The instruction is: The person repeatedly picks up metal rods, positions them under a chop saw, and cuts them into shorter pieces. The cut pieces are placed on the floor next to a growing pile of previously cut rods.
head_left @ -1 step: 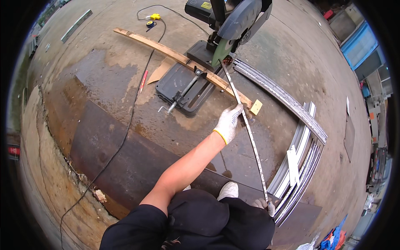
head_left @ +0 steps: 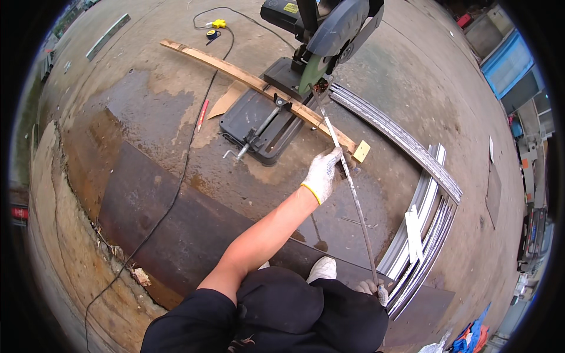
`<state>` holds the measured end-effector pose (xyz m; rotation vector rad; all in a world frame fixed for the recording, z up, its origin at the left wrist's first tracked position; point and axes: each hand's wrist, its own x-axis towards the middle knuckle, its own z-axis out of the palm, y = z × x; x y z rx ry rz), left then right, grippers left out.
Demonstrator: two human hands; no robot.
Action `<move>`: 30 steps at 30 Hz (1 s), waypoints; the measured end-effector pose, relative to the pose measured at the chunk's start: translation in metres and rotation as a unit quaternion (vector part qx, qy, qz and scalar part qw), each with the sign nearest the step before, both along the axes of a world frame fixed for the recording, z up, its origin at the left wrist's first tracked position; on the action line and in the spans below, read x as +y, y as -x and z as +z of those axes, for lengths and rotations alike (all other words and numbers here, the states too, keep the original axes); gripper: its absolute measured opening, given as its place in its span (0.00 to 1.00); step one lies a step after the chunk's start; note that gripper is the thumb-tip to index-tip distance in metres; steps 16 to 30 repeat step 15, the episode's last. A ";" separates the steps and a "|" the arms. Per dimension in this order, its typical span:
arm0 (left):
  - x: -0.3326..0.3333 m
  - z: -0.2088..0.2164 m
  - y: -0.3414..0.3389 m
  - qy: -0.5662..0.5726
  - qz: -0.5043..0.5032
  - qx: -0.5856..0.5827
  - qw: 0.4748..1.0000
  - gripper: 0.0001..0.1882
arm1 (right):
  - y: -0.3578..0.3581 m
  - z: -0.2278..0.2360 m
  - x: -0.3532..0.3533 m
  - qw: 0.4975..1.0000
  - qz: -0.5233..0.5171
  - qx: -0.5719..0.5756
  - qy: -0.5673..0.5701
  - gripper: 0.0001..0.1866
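Note:
A long thin metal strip [head_left: 356, 206] slants between my two gloved hands. My left hand [head_left: 322, 172], in a white knit glove with a yellow cuff, is closed around its upper part. At the strip's lower end my right hand [head_left: 373, 288], also gloved, is closed on it, partly hidden by my dark clothing. The strip's far end reaches the green cutting disc [head_left: 312, 73] of a raised chop saw [head_left: 335, 38]; whether they touch I cannot tell. Across the saw's black base [head_left: 244, 120] lies a wooden board [head_left: 229, 69], beside the clamp screw [head_left: 262, 127].
Bundled metal profiles [head_left: 394, 132] lie right of the saw, with more strips [head_left: 428, 253] near my right hand. A black cable [head_left: 187, 159] crosses the floor at left. A red pencil-like stick [head_left: 203, 114], a tape measure [head_left: 212, 35] and a yellow plug [head_left: 219, 23] lie about.
The strip's visible face has gone from pale and speckled to plainer and darker, as if turned about its length. Both hands stay in nearly the same place.

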<state>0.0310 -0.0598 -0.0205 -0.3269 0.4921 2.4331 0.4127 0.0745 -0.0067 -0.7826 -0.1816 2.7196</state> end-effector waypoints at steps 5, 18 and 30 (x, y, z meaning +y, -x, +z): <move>0.007 -0.008 0.000 -0.011 0.010 -0.003 1.000 0.09 | 0.007 0.005 -0.006 0.996 -0.039 -0.076 -0.020 0.15; -0.001 -0.016 0.004 -0.055 -0.027 -0.021 0.998 0.07 | -0.016 -0.020 0.016 0.999 0.018 -0.013 0.034 0.27; -0.001 -0.016 0.004 -0.055 -0.027 -0.021 0.998 0.07 | -0.016 -0.020 0.016 0.999 0.018 -0.013 0.034 0.27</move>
